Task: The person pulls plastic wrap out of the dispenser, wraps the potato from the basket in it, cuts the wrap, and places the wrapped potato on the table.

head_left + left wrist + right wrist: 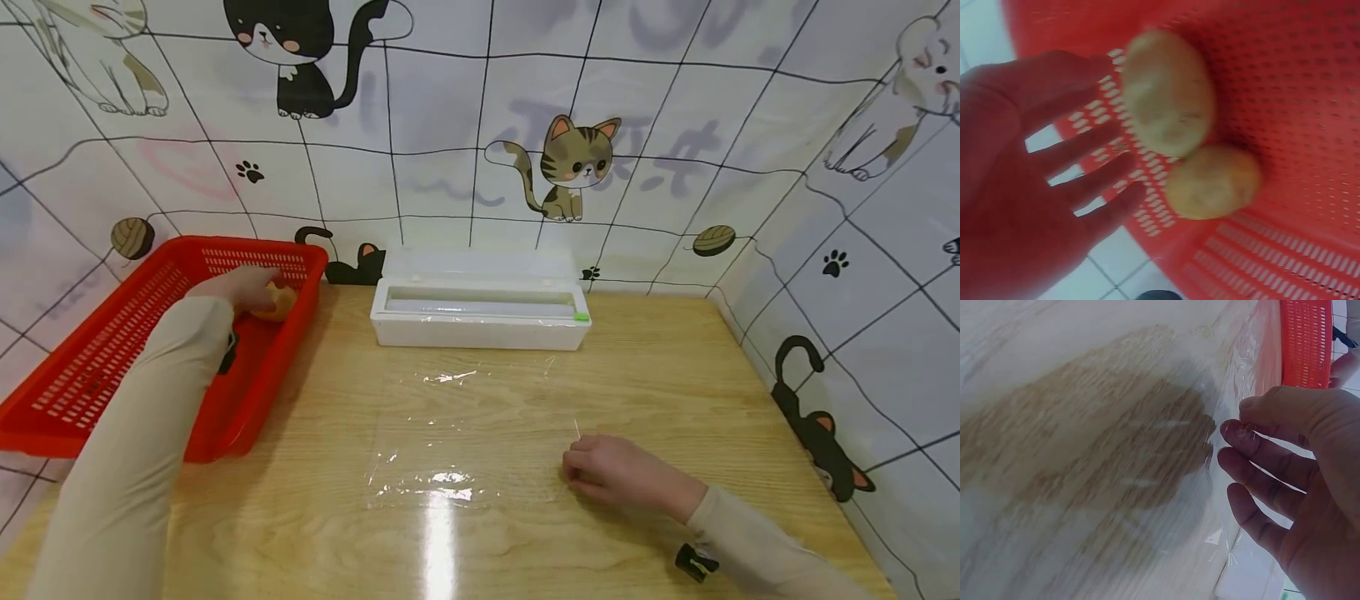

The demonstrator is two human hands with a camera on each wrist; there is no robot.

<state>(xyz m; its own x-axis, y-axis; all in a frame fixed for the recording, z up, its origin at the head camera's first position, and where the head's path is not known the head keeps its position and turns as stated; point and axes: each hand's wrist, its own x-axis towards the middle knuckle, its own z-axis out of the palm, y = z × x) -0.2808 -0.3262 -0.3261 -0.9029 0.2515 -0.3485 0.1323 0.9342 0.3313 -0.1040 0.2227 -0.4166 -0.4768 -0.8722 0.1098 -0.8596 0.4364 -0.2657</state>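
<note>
Potatoes (1169, 94) are lying in the red basket (279, 362), the left hand (238, 287) hovering near, fingers spread; the right hand (626, 475) is pinching plastic wrap (472, 433). Picking seems underway, probably calling for curling fingers round one.

We have potatoes (1169, 94) in a basket (281, 367) at left; right of it, film (450, 433) on the table (660, 375) before a box (480, 335).

The left sleeve (138, 400) and right sleeve (757, 543) are plain cream, softly creased; a small black fitting (694, 562) shows beside each cuff.
</note>
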